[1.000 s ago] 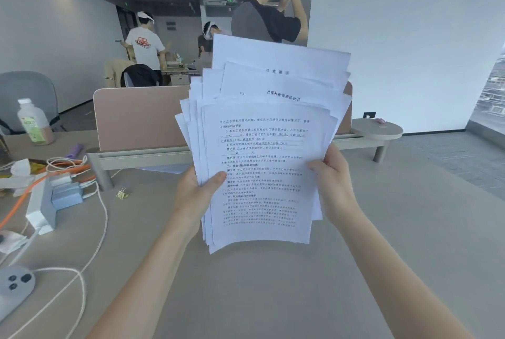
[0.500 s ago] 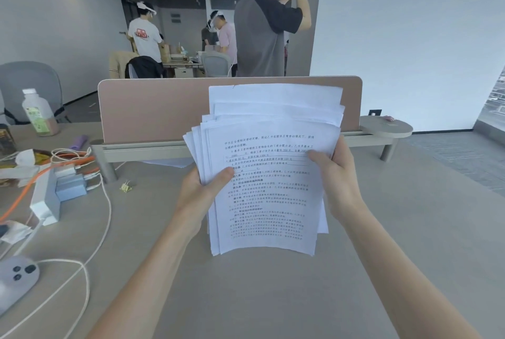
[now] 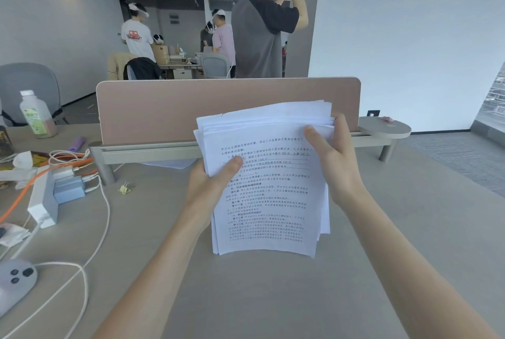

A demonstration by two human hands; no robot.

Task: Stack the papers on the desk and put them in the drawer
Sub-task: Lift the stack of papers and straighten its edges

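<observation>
A: In the head view, where is the stack of papers [image 3: 266,182] found?

B: At the centre of the frame, held upright, its lower edge stood on or just above the pale grey worktop [image 3: 273,297]; contact cannot be confirmed. The left hand [image 3: 210,188] is closed on the left edge, thumb laid across the printed front sheet. The right hand [image 3: 337,163] is clamped on the upper right edge, thumb in front, fingers hidden behind.

A: How is the stack judged to handle?

B: As light and limp. The sheets are thin, white and smooth, printed in black; the top edges are fanned and uneven, so the squaring is taken as unfinished. Loose sheets could slide past one another if the grip is slackened. Both long edges are best pinched, near mid-height, so the stack is kept from bowing.

A: And the surroundings?

B: A pink, matte, round-cornered divider panel [image 3: 226,109] is seen behind the stack. One stray sheet [image 3: 169,165] lies flat under its rail. At the left, a plastic bottle [image 3: 37,114], white cables [image 3: 90,229] and a small binder clip [image 3: 126,188] are noted. No drawer is shown.
</observation>
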